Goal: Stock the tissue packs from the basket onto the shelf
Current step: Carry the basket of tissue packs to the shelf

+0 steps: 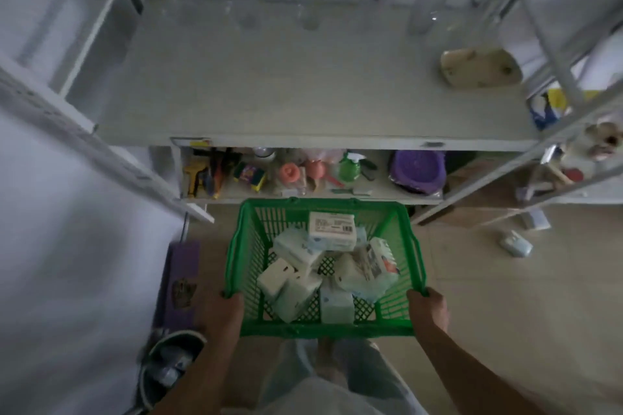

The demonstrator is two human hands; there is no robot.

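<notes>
A green plastic basket (397,222) hangs in front of me, held above the floor at both near corners. My left hand (226,308) grips its left rim and my right hand (429,308) grips its right rim. Inside lie several white and pale green tissue packs (332,227), piled loosely. Beyond the basket stands a white metal shelf (269,87) whose wide grey upper board is mostly bare.
A beige dish (478,67) lies at the right of the upper board. The lower shelf holds a green spray bottle (349,167), a purple basin (418,168) and small coloured items. A loose pack (515,243) lies on the floor right; shoes (168,364) lie left.
</notes>
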